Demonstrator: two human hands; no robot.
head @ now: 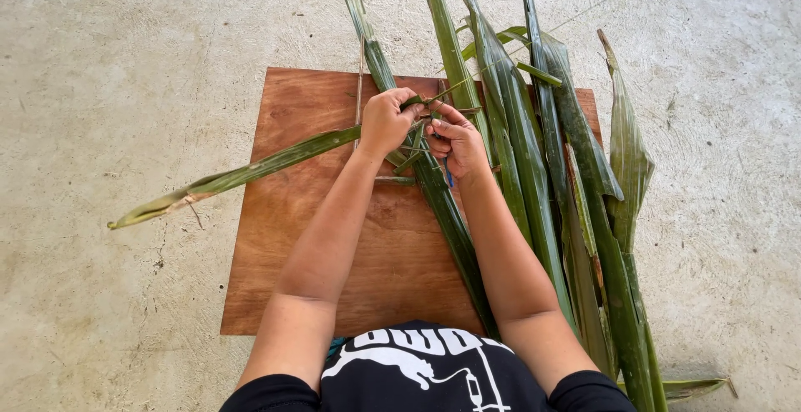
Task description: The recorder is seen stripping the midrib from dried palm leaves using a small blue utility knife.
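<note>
A brown wooden board (309, 245) lies on the concrete floor. Across it run two long green palm leaves: one leaf (250, 170) stretches out to the left, another leaf (455, 228) runs down toward my body. Where they cross, my left hand (385, 120) pinches a narrow green leaf strip (415, 101). My right hand (457, 141) is closed on the same folded strips just to the right, with something small and blue (448, 177) showing under the palm. Both hands touch each other over the crossing.
A bundle of several long green leaves (576, 178) lies along the board's right side and onto the floor. More leaf tips (455, 37) reach past the board's far edge. Bare grey concrete (108, 70) surrounds the board.
</note>
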